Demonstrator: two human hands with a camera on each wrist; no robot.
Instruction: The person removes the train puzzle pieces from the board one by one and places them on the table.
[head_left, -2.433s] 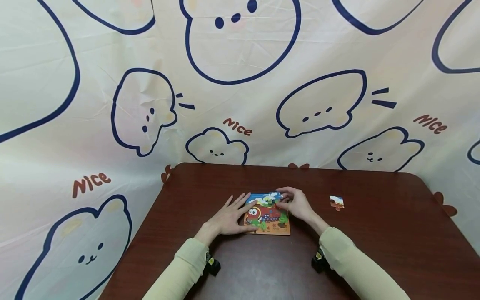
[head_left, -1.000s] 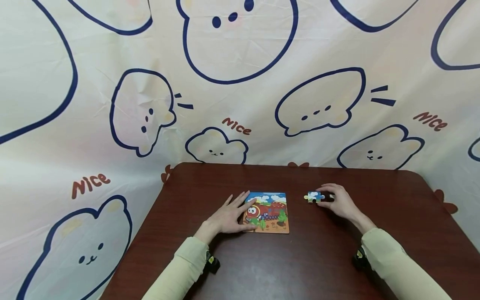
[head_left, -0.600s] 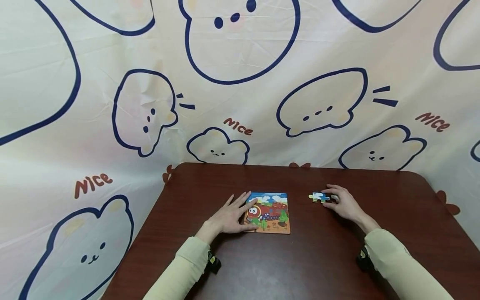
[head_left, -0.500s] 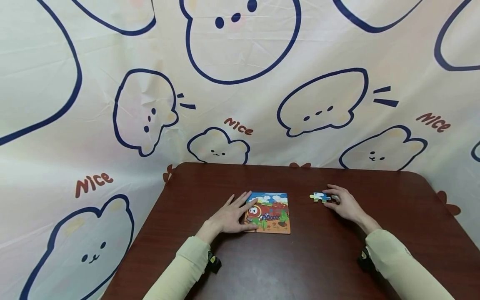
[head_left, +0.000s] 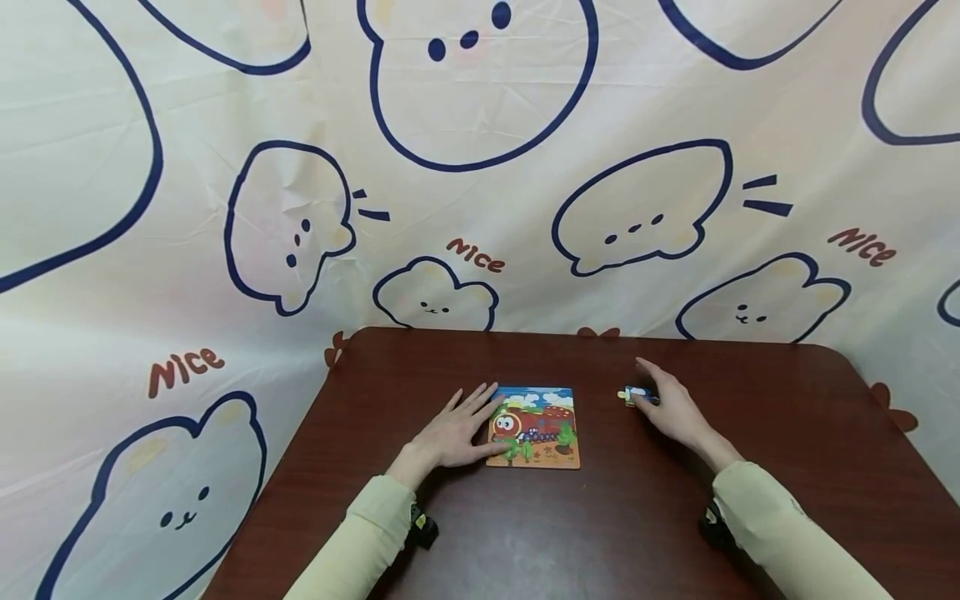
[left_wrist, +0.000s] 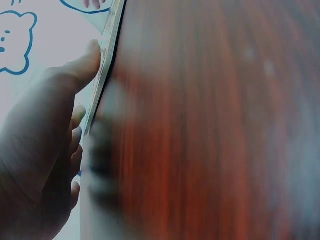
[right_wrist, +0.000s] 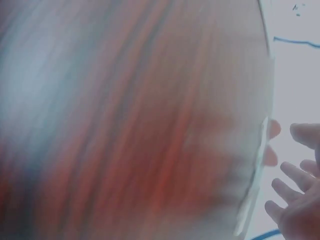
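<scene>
A square puzzle printed with a red cartoon train lies flat near the middle of the table. My left hand rests on its left side with straight, spread fingers; the left wrist view shows the thumb at the puzzle's thin edge. To the right, a small blue, white and yellow puzzle piece lies on the table. Right beside it is my right hand, its index finger stretched forward and its thumb close to the piece. In the right wrist view the fingers are spread apart.
The brown table has rounded far corners. Behind it hangs a pale cloth with bear drawings. A black wrist camera sits under the left sleeve, and another one under the right.
The right hand moved from the puzzle to the right with a piece, set it down, and has spread its fingers beside it. The left hand has stayed on the puzzle.
</scene>
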